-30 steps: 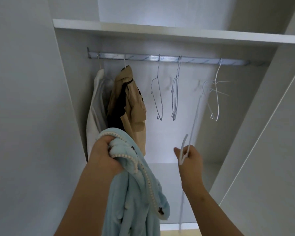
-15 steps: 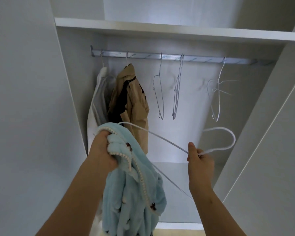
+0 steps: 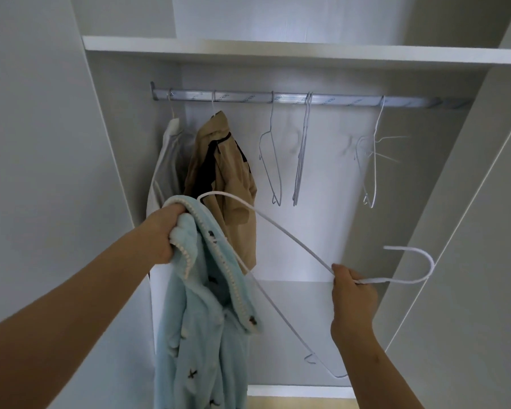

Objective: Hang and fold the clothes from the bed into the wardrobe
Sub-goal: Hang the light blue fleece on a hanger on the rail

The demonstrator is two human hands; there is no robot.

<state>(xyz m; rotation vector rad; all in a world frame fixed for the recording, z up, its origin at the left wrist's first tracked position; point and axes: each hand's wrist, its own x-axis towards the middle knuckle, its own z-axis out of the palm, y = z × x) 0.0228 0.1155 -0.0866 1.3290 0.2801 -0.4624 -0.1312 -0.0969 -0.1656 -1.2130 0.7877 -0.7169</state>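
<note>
Grips the pale blue fleece robe (image 3: 201, 320) at the collar with the left hand (image 3: 165, 234), fingers curled tight into the fabric. Lets the rest of it hang down in front of the open wardrobe, below the rail (image 3: 337, 100) and just in front of the tan jacket (image 3: 227, 178).

Pinches the white wire hanger (image 3: 278, 228) at the neck with the right hand (image 3: 353, 296), thumb and fingers closed round the wire, hook curving out to the right.

No longer dangles that hanger upright as a second ago. Now holds it swung over on its side, one shoulder end aimed left. Compared with half a second ago, brings that end nearer, so that it now sits just above the collar by the left hand. Cannot tell whether wire and fabric touch there.

Means, most likely, the start of threading: hanger off the rail, robe not yet on it. Calls next for slipping that shoulder end inside the neck opening, then the other. Could snag on the beaded trim or the thick fleece.

Leaves three groups of bare hangers (image 3: 273, 160) on the rail, with free space between them and the jacket for hanging the robe. Shows a white garment (image 3: 165, 160) already hung at the far left.
</note>
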